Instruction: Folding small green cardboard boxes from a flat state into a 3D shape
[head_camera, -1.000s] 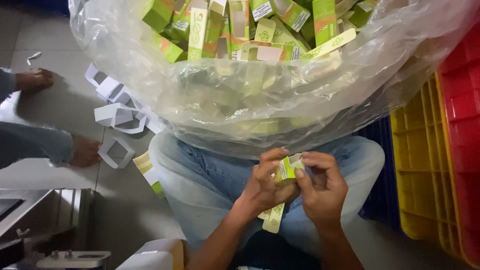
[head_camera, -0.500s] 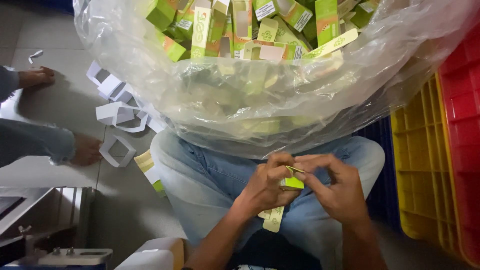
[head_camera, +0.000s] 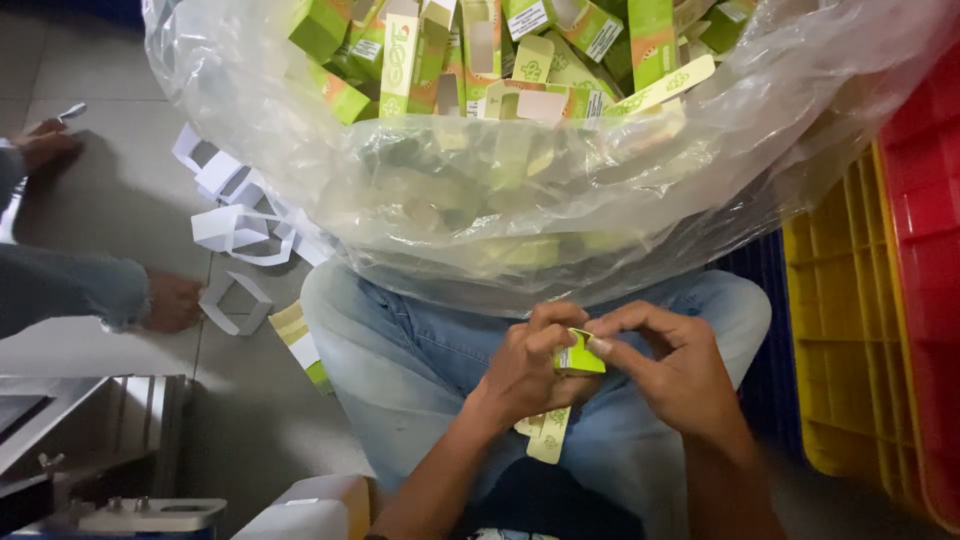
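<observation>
Low in the frame's center, above our lap, our left hand (head_camera: 525, 372) and right hand (head_camera: 672, 372) pinch 1 small green carton (head_camera: 578, 355); we could crease its flap by squeezing unevenly.

A big clear plastic bag (head_camera: 520, 200) bulges with green cartons (head_camera: 480, 50) above blue-jeaned knees (head_camera: 400, 350). White card cut-outs (head_camera: 235, 225) lie scattered on the grey tiled floor (head_camera: 110, 200), near another person's bare foot (head_camera: 172, 302). Yellow (head_camera: 840, 340) and red crates (head_camera: 925, 250) stand at the right.
</observation>
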